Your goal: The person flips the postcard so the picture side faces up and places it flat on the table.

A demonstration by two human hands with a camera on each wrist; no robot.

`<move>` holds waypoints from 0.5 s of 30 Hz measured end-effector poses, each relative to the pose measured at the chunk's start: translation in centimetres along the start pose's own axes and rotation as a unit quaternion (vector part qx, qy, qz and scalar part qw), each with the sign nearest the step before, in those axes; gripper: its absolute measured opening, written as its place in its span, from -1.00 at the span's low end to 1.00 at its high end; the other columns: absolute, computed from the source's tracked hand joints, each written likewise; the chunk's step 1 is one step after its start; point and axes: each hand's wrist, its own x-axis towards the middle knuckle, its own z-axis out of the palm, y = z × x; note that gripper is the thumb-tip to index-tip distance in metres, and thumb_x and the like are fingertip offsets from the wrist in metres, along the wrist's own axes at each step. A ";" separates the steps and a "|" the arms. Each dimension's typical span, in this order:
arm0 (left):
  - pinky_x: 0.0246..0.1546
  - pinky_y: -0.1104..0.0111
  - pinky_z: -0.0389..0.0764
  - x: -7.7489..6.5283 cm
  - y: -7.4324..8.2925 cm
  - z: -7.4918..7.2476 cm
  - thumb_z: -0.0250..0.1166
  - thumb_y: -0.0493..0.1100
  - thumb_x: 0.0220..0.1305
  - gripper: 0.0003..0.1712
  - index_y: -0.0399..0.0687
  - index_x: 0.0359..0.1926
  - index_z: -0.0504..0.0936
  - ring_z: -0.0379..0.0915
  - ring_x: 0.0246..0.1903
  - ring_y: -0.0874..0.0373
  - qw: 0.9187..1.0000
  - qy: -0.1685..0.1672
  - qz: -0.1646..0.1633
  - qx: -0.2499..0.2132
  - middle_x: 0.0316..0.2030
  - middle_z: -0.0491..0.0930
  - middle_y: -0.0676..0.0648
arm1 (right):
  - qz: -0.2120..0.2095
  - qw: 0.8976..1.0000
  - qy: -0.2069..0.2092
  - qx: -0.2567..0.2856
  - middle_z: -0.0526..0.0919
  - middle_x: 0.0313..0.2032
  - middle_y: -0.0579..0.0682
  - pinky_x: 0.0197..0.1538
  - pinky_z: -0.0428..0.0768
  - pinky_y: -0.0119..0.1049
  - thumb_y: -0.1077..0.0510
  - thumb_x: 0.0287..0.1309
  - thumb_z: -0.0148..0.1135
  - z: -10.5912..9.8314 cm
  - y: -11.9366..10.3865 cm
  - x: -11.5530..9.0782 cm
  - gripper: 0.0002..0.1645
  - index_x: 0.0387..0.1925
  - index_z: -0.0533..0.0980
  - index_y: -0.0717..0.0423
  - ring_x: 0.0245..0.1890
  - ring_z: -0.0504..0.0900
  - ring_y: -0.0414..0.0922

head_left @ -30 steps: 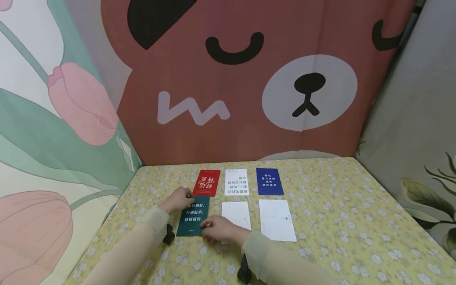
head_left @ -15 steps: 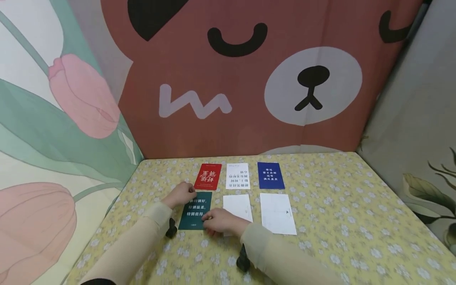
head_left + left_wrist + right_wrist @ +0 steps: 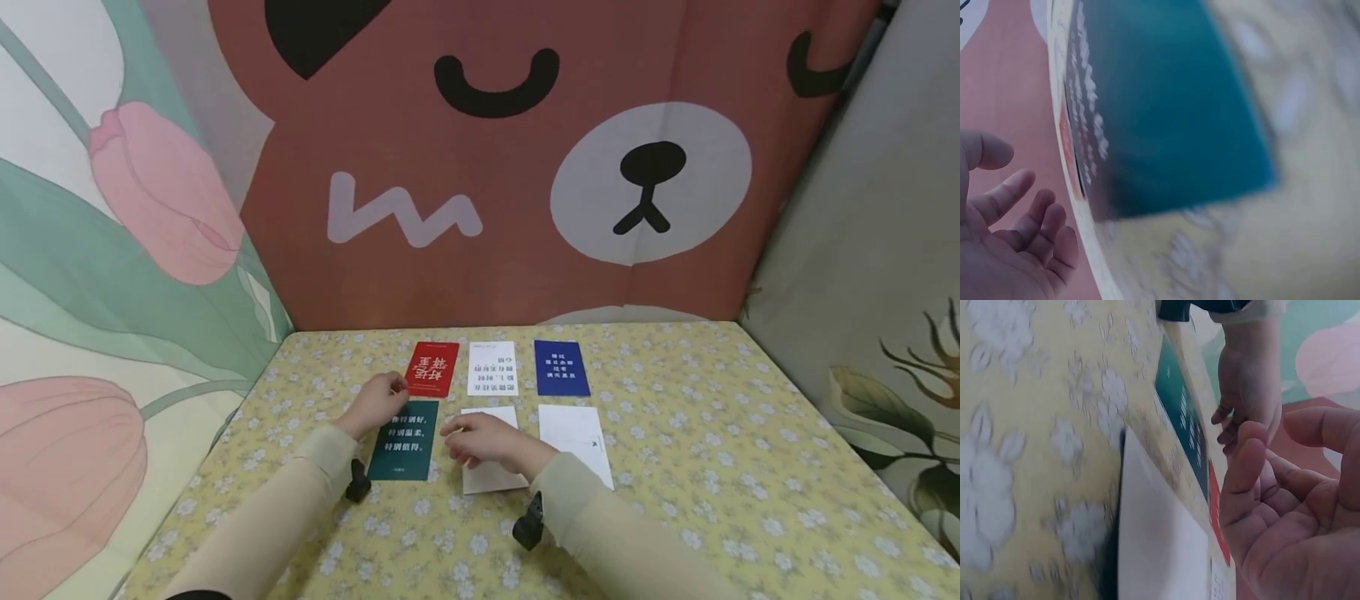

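Note:
My left hand (image 3: 377,404) hovers by the top left corner of a green card (image 3: 405,458) with white lettering. Its fingers are loosely bent and hold nothing; the left wrist view shows the thumb apart from the fingers (image 3: 1038,228). Over the upper part of a blank white card (image 3: 491,479) is my right hand (image 3: 487,439), which hides some of it. In the right wrist view the right hand's bent fingers (image 3: 1247,475) are off the table, with nothing between them and the thumb. The green card lies flat to the left of the white one.
A back row holds a red card (image 3: 435,358), a white card with black lettering (image 3: 492,367) and a blue card (image 3: 562,367). Another white card (image 3: 573,433) lies at the front right. The floral tablecloth (image 3: 712,467) meets a bear-patterned cloth (image 3: 510,283) behind.
My right hand has left the green card's right edge and moved right, over the white card. The left hand has lifted slightly from the green card's top left corner.

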 end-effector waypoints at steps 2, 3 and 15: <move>-0.13 0.09 0.63 -0.1 0.5 0.1 0.22 -0.15 0.47 -0.73 -0.27 0.03 0.60 0.50 -0.23 0.00 1.000 0.003 0.009 -0.005 -0.13 0.61 -0.16 | 0.002 1.000 0.009 0.006 0.70 -0.12 0.19 -0.10 0.70 -0.13 0.13 0.46 0.17 -0.7 0.1 -0.4 -0.53 0.27 0.53 0.28 -0.15 0.69 0.00; -0.08 0.06 0.63 -0.2 0.8 0.1 0.21 -0.15 0.47 -0.71 -0.28 0.05 0.59 0.51 -0.18 -0.02 1.000 0.003 0.013 -0.012 -0.09 0.60 -0.18 | 0.003 1.000 0.015 0.012 0.69 -0.11 0.20 -0.07 0.70 -0.11 0.14 0.46 0.16 -1.1 0.2 -0.6 -0.52 0.28 0.51 0.30 -0.13 0.70 0.02; 0.27 -0.16 0.41 -3.1 4.3 1.1 0.10 -0.08 0.60 -0.52 -0.20 0.38 0.33 0.41 0.19 -0.23 0.962 -0.079 -0.075 -0.251 0.28 0.41 -0.30 | 0.044 0.995 0.088 0.022 0.65 -0.03 0.24 -0.05 0.68 -0.07 0.22 0.48 0.08 -5.0 1.8 -3.5 -0.53 0.29 0.44 0.39 -0.10 0.71 0.05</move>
